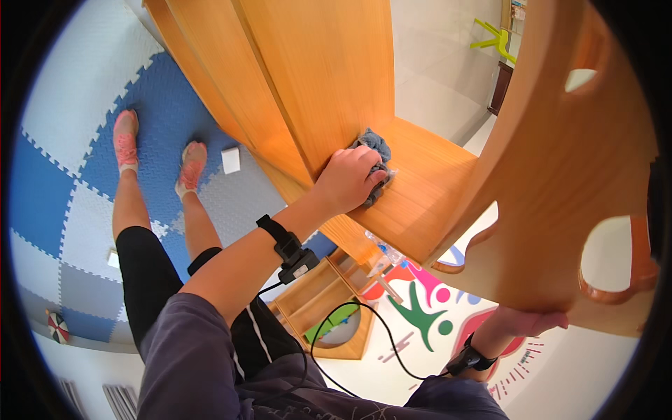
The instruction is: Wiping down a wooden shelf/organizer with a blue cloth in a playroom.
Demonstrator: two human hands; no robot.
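My left hand (349, 176) is closed over a crumpled grey-blue cloth (374, 140). It presses the cloth into the corner where a wooden shelf board (425, 173) meets an upright wooden board (325, 68). At the lower right, my right hand (530, 321) holds the edge of a large curved wooden side panel (546, 210) with rounded cut-outs. Part of that hand is hidden by the panel. Both wrists wear black straps, and a black cable (386, 336) joins them.
Blue, grey and white interlocking foam mats (157, 89) cover the floor at left. A small white block (231, 160) lies near my shoes. Below the shelf stands a low wooden cabinet (315, 302), beside a wall with coloured figures (420, 310). A yellow-green chair (499, 39) shows at upper right.
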